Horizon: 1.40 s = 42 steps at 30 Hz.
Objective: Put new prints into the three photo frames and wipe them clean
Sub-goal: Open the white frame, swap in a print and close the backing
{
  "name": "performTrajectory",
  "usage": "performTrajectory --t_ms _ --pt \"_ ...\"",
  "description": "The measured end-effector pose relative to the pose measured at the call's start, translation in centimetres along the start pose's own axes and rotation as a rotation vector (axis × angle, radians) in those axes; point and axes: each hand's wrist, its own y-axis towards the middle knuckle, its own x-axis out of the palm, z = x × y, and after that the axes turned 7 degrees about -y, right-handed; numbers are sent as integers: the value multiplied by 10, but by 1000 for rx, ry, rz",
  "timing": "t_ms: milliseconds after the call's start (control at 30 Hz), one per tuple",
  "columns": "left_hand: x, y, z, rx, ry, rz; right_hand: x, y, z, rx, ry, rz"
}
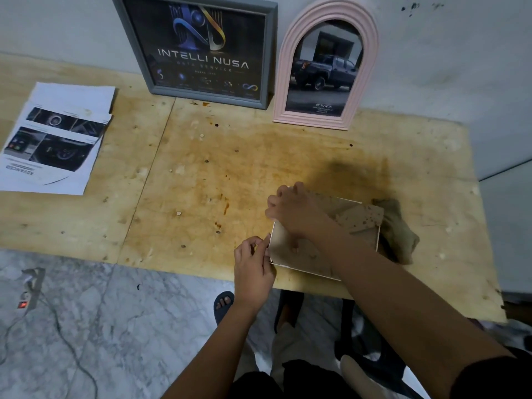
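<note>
Hands: we have both hands on the third frame (pixel 325 240), which lies face down near the front edge of the worktop (pixel 201 180).
Left hand: our left hand (pixel 254 269) pinches thumb against fingertips at the frame's left edge; whether it grips a small tab or only the rim, we cannot tell.
Right hand: our right hand (pixel 290 211) lies palm down with fingers curled over the far left corner, pressing the frame flat rather than clasping it.
Step in hand: we judge that we are working the backing of this last frame, either freeing it or closing it over a print.
How to do it well: we keep the right hand's weight steady so the frame does not slide, and we work the left edge gently, one spot at a time, so the backing does not bend.
Frame position: it sits under our right forearm, just right of the left hand.
Cloth: a greenish cloth (pixel 400 234) lies against the frame's right side, partly tucked beneath it, ready for wiping.
Other frames: the grey frame (pixel 201 50) and the pink arched frame (pixel 325 67) lean against the wall, well apart from our hands, each showing a picture.
Prints: the loose prints (pixel 54 139) lie at the far left of the worktop, out of easy reach.
</note>
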Motion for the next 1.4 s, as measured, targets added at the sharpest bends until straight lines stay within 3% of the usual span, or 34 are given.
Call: performTrajectory --t_ms 233,400,567,633,800,967,1400 --pt "1 -3 -4 66 123 -4 -8 -5 17 134 282 -61" --pt "-1 0 6 11 30 14 6 0 27 67 604 -31" --pt "-7 4 9 -22 -59 11 30 -21 42 460 773 78" --pt "-10 5 8 6 -68 2 39 -40 46 538 808 71" --pt "-13 8 5 37 -94 18 48 -76 35 449 692 -90" --pt "-13 8 6 35 -109 3 46 -72 31 434 526 -87" --pt "-21 14 10 -108 -298 18 32 -56 33 403 542 -69"
